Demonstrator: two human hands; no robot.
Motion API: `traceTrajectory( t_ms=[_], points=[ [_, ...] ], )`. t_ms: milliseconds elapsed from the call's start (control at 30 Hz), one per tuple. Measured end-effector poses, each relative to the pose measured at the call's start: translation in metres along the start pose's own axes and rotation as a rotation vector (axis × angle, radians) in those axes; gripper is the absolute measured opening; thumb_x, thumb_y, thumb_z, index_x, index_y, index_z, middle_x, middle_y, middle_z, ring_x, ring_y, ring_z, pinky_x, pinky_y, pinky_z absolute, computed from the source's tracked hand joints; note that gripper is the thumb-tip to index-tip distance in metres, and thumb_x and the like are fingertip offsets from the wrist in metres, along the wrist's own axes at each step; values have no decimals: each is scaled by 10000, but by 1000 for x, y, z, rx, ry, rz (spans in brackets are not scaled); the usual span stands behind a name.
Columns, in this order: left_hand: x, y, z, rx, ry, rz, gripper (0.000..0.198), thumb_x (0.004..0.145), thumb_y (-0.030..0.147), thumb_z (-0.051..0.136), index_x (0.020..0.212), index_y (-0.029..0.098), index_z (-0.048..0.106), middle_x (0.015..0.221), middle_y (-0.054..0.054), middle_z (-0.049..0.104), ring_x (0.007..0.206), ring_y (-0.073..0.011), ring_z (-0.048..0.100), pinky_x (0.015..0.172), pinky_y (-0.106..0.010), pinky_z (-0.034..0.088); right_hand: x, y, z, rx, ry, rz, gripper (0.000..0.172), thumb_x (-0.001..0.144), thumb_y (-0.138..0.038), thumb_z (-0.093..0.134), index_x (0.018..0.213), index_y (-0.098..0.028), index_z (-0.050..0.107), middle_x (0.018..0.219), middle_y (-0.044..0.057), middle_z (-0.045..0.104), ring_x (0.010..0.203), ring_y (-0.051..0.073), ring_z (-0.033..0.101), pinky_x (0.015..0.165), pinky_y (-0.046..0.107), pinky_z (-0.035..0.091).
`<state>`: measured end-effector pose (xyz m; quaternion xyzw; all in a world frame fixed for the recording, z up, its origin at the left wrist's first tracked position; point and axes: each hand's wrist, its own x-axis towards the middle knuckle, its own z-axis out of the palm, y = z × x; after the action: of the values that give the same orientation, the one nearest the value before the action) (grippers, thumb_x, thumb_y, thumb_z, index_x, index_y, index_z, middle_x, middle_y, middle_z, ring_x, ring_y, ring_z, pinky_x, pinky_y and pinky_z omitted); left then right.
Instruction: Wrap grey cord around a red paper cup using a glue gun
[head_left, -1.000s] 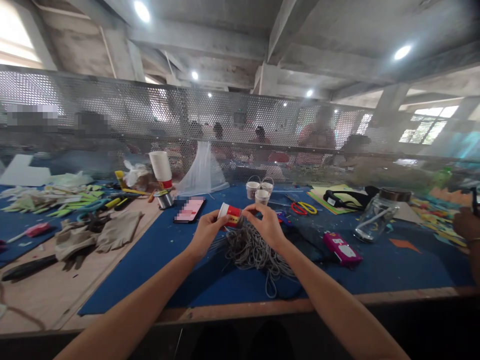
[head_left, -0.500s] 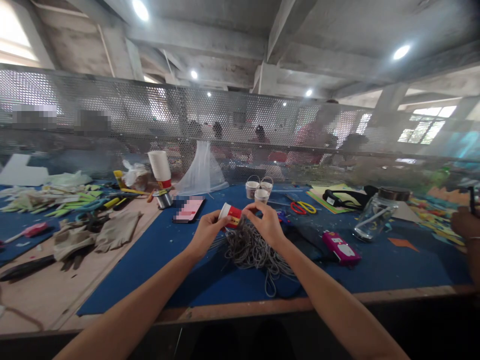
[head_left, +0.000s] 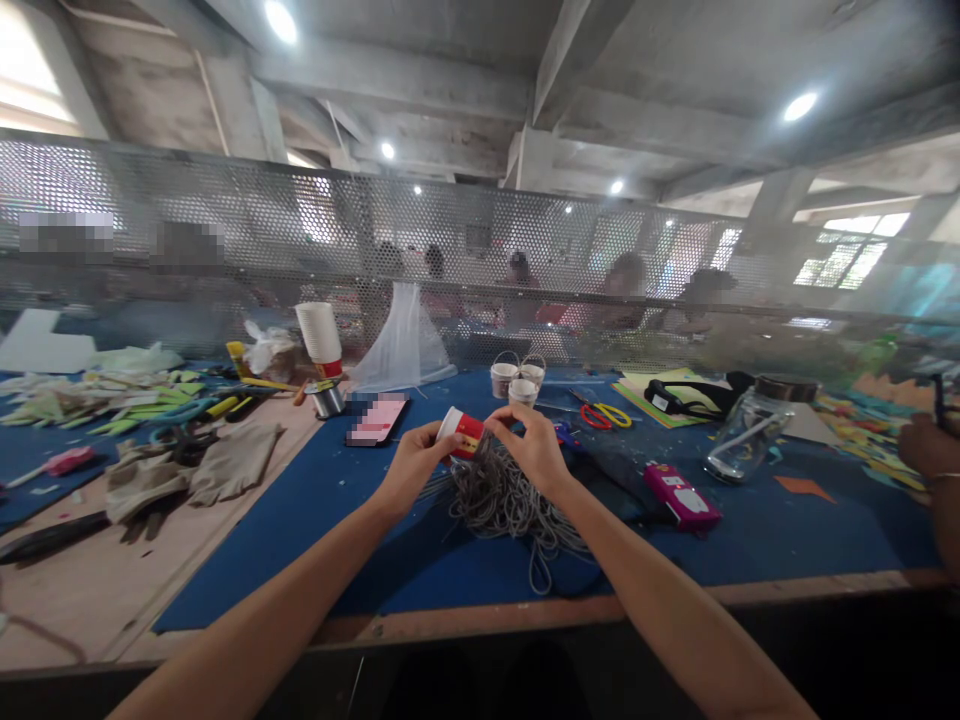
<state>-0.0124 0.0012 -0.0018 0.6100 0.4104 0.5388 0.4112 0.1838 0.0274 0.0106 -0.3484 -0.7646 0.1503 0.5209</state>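
My left hand [head_left: 409,465] grips a red and white paper cup [head_left: 466,430], which lies tilted on its side in the fingers. At the cup's right end, my right hand [head_left: 536,450] is closed in a pinch; whatever is between its fingertips is too small to make out. Beneath both hands a tangled heap of grey cord [head_left: 514,505] rests on the blue table mat [head_left: 300,560]. Just beyond the hands stand three small white cups [head_left: 504,379], with thin loop handles visible on some.
Left: phone [head_left: 382,418], wire spool [head_left: 327,400], stacked paper cups [head_left: 319,335], work gloves [head_left: 232,465]. Right: scissors [head_left: 606,414], magenta box [head_left: 681,496], glass jar [head_left: 750,440], another person's hand [head_left: 926,445]. A perforated metal screen [head_left: 465,230] borders the back.
The cup has turned very slightly in my left hand. Both hands stay in nearly the same place.
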Motion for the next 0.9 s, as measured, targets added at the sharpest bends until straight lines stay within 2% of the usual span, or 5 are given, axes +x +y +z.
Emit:
traceTrajectory(
  t_ms=[900],
  points=[
    [1,-1,-1,-9,-21,-11,249,778,392,683,827,155,739,728,-35,662,617,-146,516,584,-262,396,0,4,-1,-3,2,19,176,885,-352,618,844,-204,704,823,32,707,761,176,630,756,280,482]
  ],
)
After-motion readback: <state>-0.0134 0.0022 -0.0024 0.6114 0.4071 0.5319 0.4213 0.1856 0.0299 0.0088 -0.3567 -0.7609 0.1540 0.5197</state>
